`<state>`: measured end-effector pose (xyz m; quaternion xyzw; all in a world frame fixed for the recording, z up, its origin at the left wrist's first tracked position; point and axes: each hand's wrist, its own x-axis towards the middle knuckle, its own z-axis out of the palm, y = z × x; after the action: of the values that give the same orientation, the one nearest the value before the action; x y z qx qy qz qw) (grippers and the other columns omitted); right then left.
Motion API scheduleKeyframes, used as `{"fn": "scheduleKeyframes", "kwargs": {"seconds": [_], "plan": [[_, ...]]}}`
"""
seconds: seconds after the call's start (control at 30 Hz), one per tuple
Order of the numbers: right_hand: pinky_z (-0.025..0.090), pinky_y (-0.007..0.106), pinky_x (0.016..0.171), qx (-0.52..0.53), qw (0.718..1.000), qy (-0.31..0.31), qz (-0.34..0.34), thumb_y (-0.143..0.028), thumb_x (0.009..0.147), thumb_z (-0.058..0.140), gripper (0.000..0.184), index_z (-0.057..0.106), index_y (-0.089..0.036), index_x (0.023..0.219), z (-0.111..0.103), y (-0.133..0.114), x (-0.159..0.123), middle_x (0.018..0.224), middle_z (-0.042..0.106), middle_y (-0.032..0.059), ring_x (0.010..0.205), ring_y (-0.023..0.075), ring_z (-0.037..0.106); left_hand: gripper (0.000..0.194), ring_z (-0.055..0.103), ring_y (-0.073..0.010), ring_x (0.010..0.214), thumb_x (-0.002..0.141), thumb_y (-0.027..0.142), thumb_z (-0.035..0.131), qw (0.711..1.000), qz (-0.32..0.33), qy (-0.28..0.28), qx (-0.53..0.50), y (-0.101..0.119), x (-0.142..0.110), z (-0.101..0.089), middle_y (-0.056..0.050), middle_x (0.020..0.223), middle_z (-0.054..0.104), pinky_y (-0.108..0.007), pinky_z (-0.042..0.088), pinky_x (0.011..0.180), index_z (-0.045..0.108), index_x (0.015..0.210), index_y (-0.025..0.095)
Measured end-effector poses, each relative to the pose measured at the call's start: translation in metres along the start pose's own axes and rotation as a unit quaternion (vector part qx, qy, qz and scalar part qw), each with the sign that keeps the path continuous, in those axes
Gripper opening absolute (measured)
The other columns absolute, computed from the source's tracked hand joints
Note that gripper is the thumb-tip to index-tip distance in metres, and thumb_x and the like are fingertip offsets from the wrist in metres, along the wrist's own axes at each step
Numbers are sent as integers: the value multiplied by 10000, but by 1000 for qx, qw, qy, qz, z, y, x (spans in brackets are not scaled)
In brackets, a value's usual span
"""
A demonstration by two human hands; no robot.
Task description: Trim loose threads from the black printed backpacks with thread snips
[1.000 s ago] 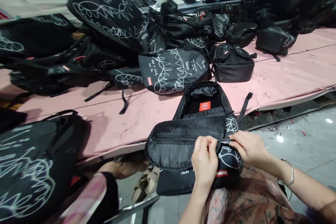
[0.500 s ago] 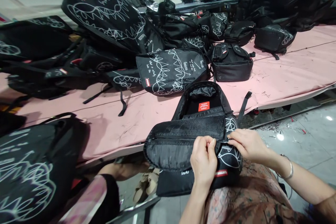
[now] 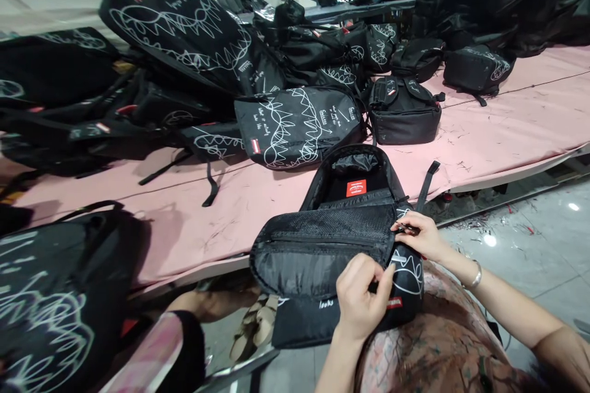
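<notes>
An open black backpack (image 3: 322, 270) with white scribble print lies at the table's edge and against my lap. Its front flap is folded down, showing a mesh pocket (image 3: 332, 224) and a dark lining; a red label (image 3: 356, 188) sits inside. My right hand (image 3: 421, 234) is closed around small dark thread snips (image 3: 408, 229), its fingertips at the zip edge on the right side. Lower down, my left hand (image 3: 364, 295) is curled over the flap's right part, thumb and forefinger close together. Whatever those fingers hold is too small to make out.
Several black printed backpacks, including one lying flat (image 3: 299, 126) and a boxy one (image 3: 405, 110), crowd the pink table (image 3: 193, 227). Another large backpack (image 3: 55, 295) stands at the left, near a co-worker's arm (image 3: 207, 305). Thread scraps litter the table and floor.
My hands have moved apart: the right went up along the zip edge with the snips, the left slipped down slightly. The backpack has stayed in place.
</notes>
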<state>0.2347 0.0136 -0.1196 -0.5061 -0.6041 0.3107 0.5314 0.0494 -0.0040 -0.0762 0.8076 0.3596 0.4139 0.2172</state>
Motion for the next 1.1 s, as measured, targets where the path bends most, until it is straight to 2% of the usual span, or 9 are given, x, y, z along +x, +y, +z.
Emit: {"fn": "scheduleKeyframes", "kwargs": {"seconds": [0.1, 0.2, 0.3, 0.37, 0.53, 0.63, 0.7, 0.9, 1.1], "plan": [[454, 257, 608, 19, 999, 11, -24, -206, 712, 669, 29, 666, -182, 728, 4, 4, 3, 702, 577, 16, 672, 137, 552, 95, 530, -132, 690, 766, 245, 598, 997, 9, -7, 70, -3, 0, 3, -26, 725, 539, -243, 444, 611, 537, 752, 173], [480, 271, 648, 36, 999, 2, -32, -229, 704, 684, 61, 664, -179, 732, 3, 4, 5, 791, 546, 25, 725, 137, 560, 185, 563, -160, 813, 778, 251, 593, 988, 15, -6, 152, -5, 0, 8, -68, 877, 571, -256, 469, 684, 572, 942, 169], [488, 304, 753, 22, 998, -35, -53, -231, 735, 656, 125, 672, -195, 854, -2, -1, 12, 952, 548, 53, 847, 150, 572, 222, 569, -154, 784, 802, 195, 552, 979, 22, 20, 200, -3, 2, 7, -58, 859, 599, -255, 459, 700, 596, 1020, 191], [472, 318, 812, 9, 994, -78, -72, -224, 777, 610, 145, 673, -202, 906, -5, -5, 20, 995, 564, 62, 897, 151, 570, 184, 569, -151, 746, 811, 179, 528, 980, 3, 37, 197, -2, 6, 3, -45, 801, 620, -260, 446, 699, 631, 962, 195], [486, 296, 755, 25, 984, -155, -82, -257, 792, 581, 145, 683, -188, 866, -6, -7, 43, 910, 603, 53, 823, 146, 593, 167, 582, -157, 703, 784, 286, 527, 979, -202, -23, 26, -11, 21, -19, -28, 758, 657, -259, 429, 658, 656, 741, 191], [470, 277, 713, 24, 984, -160, -75, -266, 765, 602, 135, 682, -162, 797, -1, -8, 52, 846, 610, 50, 775, 148, 587, 167, 557, -147, 645, 698, 315, 594, 936, -331, -36, -118, -20, 28, -28, -23, 702, 652, -242, 411, 622, 664, 714, 165], [441, 261, 678, 13, 984, -170, -44, -259, 744, 617, 125, 664, -143, 732, 4, -11, 57, 765, 604, 33, 714, 139, 565, 173, 541, -134, 629, 649, 301, 633, 902, -379, -30, -205, -23, 29, -30, -19, 673, 642, -230, 401, 623, 667, 712, 144], [317, 222, 550, 48, 957, -271, 94, -356, 731, 584, 256, 535, -135, 612, 13, -14, 71, 568, 442, -50, 549, 88, 390, 178, 513, -93, 604, 582, 275, 702, 837, -437, -4, -330, -22, 27, -30, 4, 652, 629, -189, 382, 608, 666, 683, 133], [325, 226, 556, 78, 950, -281, 111, -477, 706, 583, 353, 519, -133, 662, 13, -13, 67, 604, 441, -40, 568, 94, 392, 199, 510, -96, 625, 606, 298, 707, 835, -430, -14, -344, -29, 17, -28, -5, 678, 625, -193, 384, 620, 665, 708, 132]]}}
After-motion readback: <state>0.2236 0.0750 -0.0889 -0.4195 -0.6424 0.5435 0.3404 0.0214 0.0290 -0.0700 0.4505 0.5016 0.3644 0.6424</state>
